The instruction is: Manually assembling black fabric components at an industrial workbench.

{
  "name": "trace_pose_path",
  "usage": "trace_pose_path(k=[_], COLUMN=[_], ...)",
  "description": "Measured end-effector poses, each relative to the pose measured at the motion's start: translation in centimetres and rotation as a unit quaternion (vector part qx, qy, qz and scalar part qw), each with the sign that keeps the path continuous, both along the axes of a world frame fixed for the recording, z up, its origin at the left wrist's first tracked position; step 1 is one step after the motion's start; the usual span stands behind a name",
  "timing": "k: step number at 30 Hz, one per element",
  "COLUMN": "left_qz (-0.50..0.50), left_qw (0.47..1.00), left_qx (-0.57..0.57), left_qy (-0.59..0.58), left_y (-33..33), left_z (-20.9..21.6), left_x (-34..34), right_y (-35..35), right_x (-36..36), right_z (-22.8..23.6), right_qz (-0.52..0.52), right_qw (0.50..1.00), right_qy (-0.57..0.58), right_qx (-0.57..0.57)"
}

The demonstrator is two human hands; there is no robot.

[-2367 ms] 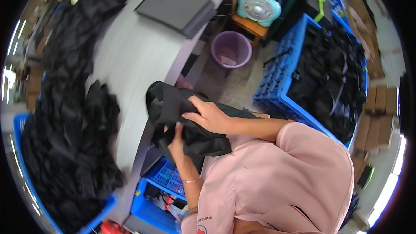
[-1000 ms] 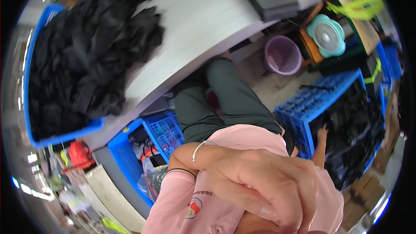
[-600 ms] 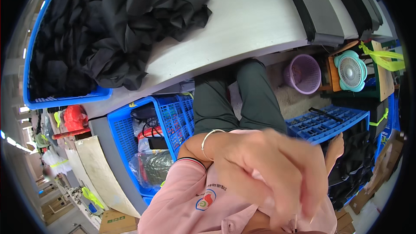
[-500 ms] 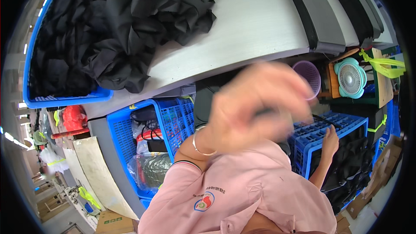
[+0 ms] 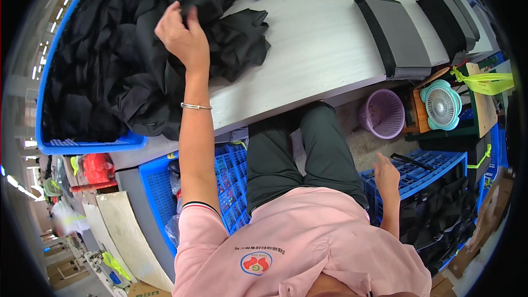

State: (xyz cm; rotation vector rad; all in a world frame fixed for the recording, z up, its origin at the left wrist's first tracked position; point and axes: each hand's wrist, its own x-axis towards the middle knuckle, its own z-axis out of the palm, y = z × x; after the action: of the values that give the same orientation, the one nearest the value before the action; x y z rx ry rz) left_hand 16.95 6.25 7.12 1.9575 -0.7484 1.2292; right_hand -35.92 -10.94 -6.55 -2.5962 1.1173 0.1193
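My left hand (image 5: 186,39) is stretched out over a heap of crumpled black fabric (image 5: 146,38). Its thumb and index finger are apart and nothing shows between them; whether the fingertips touch the cloth I cannot tell. The heap fills a blue basket (image 5: 93,146) and spills onto the white table (image 5: 308,33). Low on the right, my right hand (image 5: 387,177) is empty with loosely extended fingers. It is beside an upturned-looking blue crate (image 5: 421,179) that has a dark strap-like piece (image 5: 411,161) lying on it.
Stacks of flat dark panels (image 5: 397,36) lie on the table's right side. Under its edge stand a purple wastebasket (image 5: 384,114) and a turquoise fan (image 5: 441,104). Another blue crate (image 5: 231,173) with bagged things is left of my legs. Black fabric (image 5: 440,209) hangs at lower right.
My left hand has swung from in front of my body up and left to the black fabric. My right hand has come off the blue crate, moving left. My legs now show.
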Motion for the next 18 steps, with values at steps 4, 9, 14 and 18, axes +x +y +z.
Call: trace_pose_path(k=[4, 9, 14, 18], left_qz=[-0.118, -0.331, -0.304, -0.337], left_qw=[0.959, 0.702, 0.521, 0.484], left_qx=[-0.251, -0.516, -0.575, -0.449], left_qy=[0.055, 0.362, 0.552, 0.671], left_y=[-2.9, -5.1, -6.5, -5.9], left_z=[4.6, 2.7, -9.4, -12.4], left_x=[-2.6, -9.7, -17.3, -23.3], right_y=[0.9, 2.0, 3.2, 1.5], right_x=[1.3, 6.2, 13.7, 17.0], right_z=[0.1, 1.7, 3.9, 2.8], right_qz=[0.052, 0.116, 0.078, -0.005], right_qw=[0.998, 0.99, 0.942, 0.886], right_qy=[0.008, -0.077, -0.302, -0.397], right_qx=[-0.018, -0.032, 0.127, 0.239])
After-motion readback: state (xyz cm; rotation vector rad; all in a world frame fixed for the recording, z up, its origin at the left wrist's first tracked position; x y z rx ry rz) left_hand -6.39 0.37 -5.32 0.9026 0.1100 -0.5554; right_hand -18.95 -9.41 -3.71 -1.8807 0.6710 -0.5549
